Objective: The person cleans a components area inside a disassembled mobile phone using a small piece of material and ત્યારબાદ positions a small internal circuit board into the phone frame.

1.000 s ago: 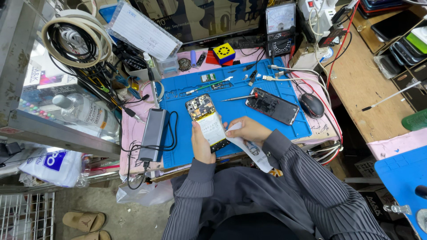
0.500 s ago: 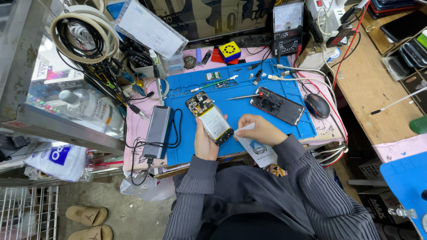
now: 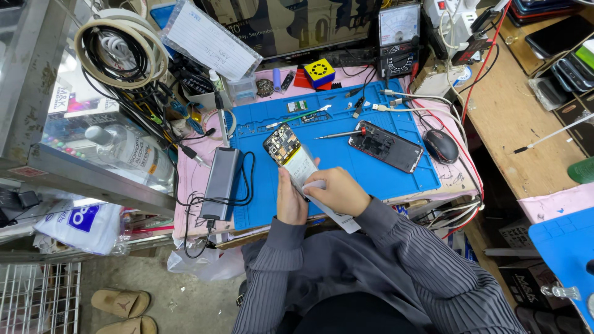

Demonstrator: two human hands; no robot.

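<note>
Your left hand [image 3: 289, 201] grips the opened phone [image 3: 291, 154] over the blue mat [image 3: 371, 173]; your right hand [image 3: 337, 190] pinches a white strip [image 3: 337, 218] against it.

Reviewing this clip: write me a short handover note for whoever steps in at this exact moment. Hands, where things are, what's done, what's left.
Left hand: grips the opened phone from below, tilted over the blue mat.
Right hand: pinches a white strip against the phone's lower edge.
Second opened phone lies on the mat to the right, a thin metal tool beside it; mouse at the mat's right edge; grey box on the left.
Done: held phone's back is off, board and white battery exposed.
Left: phone not yet closed; strip still in hand.
</note>
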